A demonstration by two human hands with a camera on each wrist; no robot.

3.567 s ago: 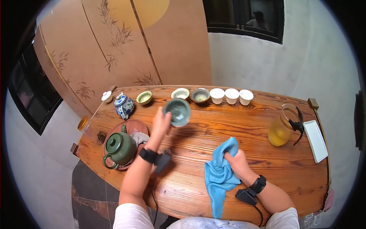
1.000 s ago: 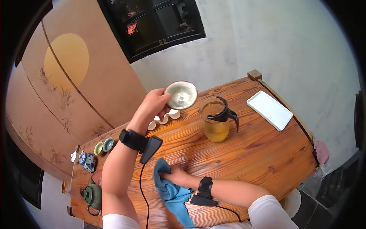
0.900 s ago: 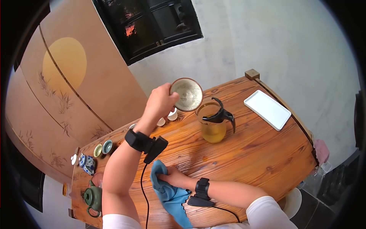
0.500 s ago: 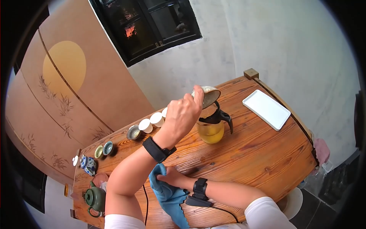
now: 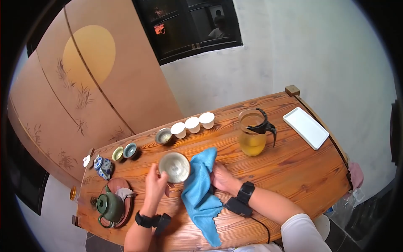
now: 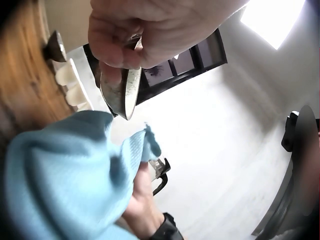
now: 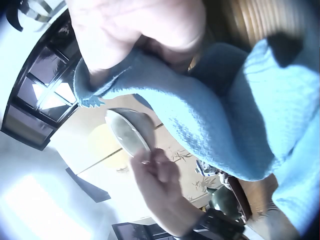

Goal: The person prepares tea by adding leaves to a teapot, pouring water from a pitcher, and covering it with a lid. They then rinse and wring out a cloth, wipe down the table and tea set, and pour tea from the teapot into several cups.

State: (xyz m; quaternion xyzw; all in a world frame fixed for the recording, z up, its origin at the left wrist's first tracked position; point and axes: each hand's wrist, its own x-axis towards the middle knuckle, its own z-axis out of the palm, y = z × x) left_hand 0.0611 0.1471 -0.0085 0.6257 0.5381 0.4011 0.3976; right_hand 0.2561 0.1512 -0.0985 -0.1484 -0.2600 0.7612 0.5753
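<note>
My left hand pinches a pale speckled tea bowl by its rim, thumb at the inside edge. The bowl's inside faces the head camera, just left of the cloth. A light-blue cloth hangs in folds from my right hand, which grips its upper part. In the left wrist view the bowl appears edge-on above the bunched cloth. The right wrist view shows the cloth draped from the fingers, with the bowl beyond it.
Behind the cloth stand three white cups and a dark grey bowl. Teal and green bowls, a blue-and-white teapot and a green teapot are left. A glass pitcher of yellow liquid and a white tray are right.
The teal bowl, held earlier, now stands in the back row. My left hand tipped the pale bowl over the pitcher, then brought it back left and nearer. My right hand kept hold of the cloth.
</note>
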